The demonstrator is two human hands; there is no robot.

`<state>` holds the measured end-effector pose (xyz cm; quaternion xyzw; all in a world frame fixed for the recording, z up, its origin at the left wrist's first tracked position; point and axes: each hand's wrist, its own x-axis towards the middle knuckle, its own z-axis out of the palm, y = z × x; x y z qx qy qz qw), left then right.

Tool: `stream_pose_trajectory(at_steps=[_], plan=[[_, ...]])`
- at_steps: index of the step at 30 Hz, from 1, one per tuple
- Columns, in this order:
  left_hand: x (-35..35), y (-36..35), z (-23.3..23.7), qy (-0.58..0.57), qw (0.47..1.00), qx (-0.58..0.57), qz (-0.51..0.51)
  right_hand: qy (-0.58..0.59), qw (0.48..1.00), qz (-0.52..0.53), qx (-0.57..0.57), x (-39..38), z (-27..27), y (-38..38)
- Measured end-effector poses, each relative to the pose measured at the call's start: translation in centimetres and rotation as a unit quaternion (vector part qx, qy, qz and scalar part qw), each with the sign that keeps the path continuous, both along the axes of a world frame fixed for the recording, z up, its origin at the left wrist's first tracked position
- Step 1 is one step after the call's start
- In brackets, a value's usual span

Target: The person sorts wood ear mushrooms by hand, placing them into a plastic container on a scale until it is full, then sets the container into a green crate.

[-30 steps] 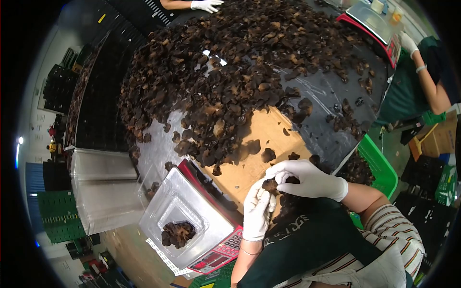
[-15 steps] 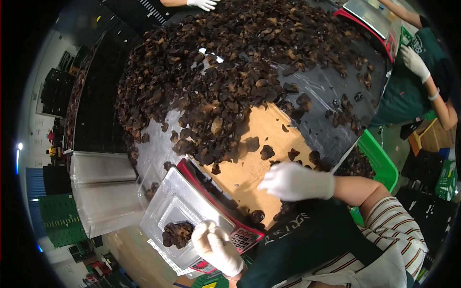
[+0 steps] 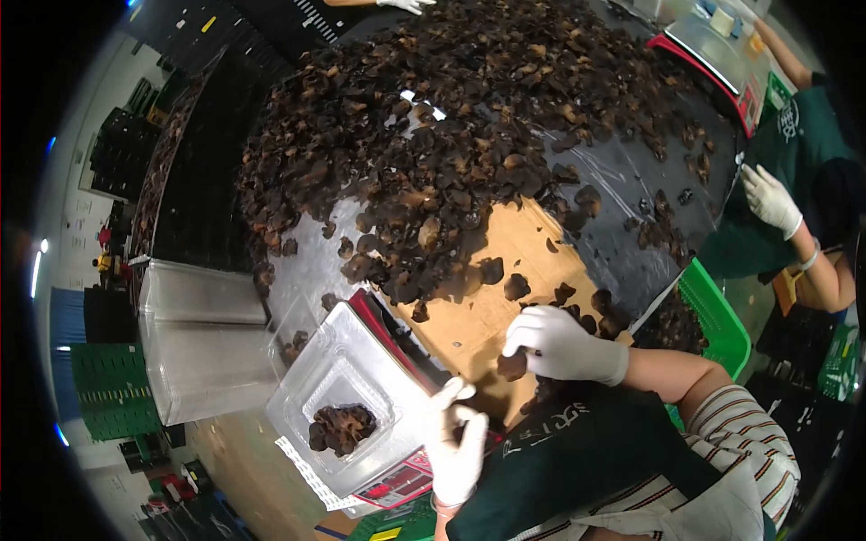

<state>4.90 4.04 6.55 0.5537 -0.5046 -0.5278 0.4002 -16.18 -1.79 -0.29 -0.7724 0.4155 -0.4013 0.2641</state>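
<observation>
The right hand point(image 3: 561, 345), in a white glove, rests low over the brown cardboard sheet point(image 3: 505, 261) at the near edge of the counter point(image 3: 622, 194), its fingers point(image 3: 528, 335) bent down and closed on a dark mushroom piece point(image 3: 511, 365) that shows just under the fingertips. The left hand point(image 3: 456, 442), also gloved, hangs above the keypad end of the red scale point(image 3: 401, 482); its fingers point(image 3: 454, 390) are curled with thumb and forefinger tips close together, and I cannot tell whether anything is pinched between them

On the scale's pan sits a clear plastic tray point(image 3: 334, 365), and in its hollow lies a small clump of mushrooms point(image 3: 341, 426), just left of the left hand. A few loose pieces lie on the cardboard beyond the right hand, and past them a great mushroom pile point(image 3: 451, 135) covers most of the counter, spreading over clear plastic film point(image 3: 631, 171). To the left of the scale stands a stack of clear trays point(image 3: 194, 343). A green crate point(image 3: 722, 320) sits beside the right forearm, below the counter's edge

At the far right a co-worker's gloved hand point(image 3: 769, 198) hangs near a second scale point(image 3: 713, 50), and another gloved hand point(image 3: 406, 4) touches the pile at the top edge
</observation>
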Motion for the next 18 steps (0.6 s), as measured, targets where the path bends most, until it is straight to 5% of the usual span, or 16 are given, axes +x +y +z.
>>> stream_pose_trajectory(at_steps=[8,11,16,18], plan=[[-3.6,-1.1,-2.1,-0.046,0.993,-0.053,-0.096,-0.038,0.998,0.018,-0.050,-0.9,2.7,0.9],[-3.1,-2.2,-1.2,-0.152,0.961,-0.188,-0.132,-0.068,0.997,0.016,-0.026,-0.3,3.0,1.0],[3.9,-1.9,2.5,-0.280,0.922,-0.254,0.084,-0.029,0.998,-0.031,-0.056,-2.2,3.0,-0.1],[6.8,-2.2,1.7,-0.204,0.907,-0.216,0.299,-0.023,0.997,-0.063,-0.030,-3.2,2.6,-0.5]])
